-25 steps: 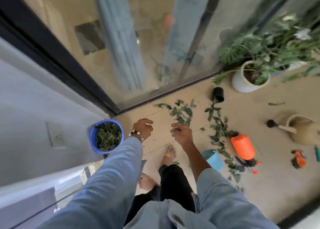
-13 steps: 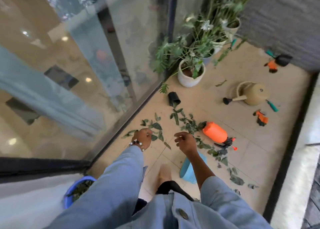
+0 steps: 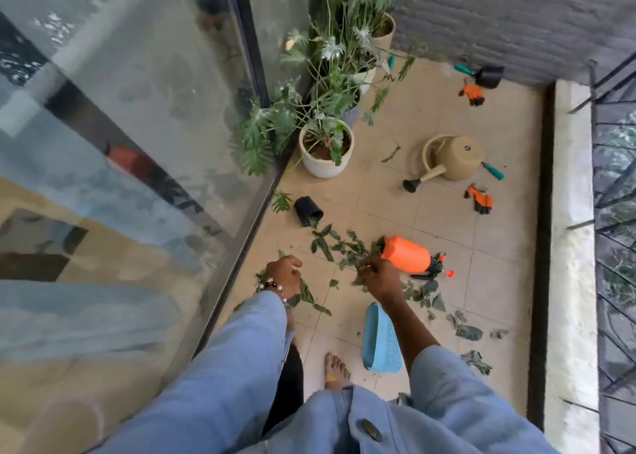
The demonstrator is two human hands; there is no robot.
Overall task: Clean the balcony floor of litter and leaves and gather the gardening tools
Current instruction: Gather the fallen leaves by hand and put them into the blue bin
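Head view: both hands (image 3: 283, 274) (image 3: 378, 276) low, fingers (image 3: 363, 268) curled over leaves (image 3: 339, 245).

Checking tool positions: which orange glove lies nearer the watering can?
The orange glove just right of the watering can; the other glove lies farther off, by the black scoop.

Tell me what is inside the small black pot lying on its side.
A few green leaves show at the mouth of the black pot, spilling onto the floor tiles. Deeper inside is dark, so any soil there cannot be seen.
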